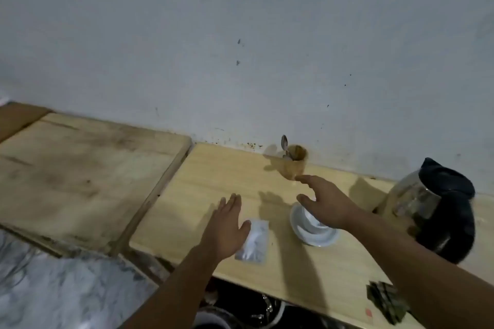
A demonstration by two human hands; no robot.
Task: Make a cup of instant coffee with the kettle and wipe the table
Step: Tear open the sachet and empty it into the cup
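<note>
We see one pale wooden table against the wall, one glass kettle at its right. Our right hand hovers spread wide and empty above the single white cup on its saucer. Our left hand lies flat and open, empty, beside one white sachet. One brown tumbler holds spoons.

Kettle right — cup on saucer
</note>
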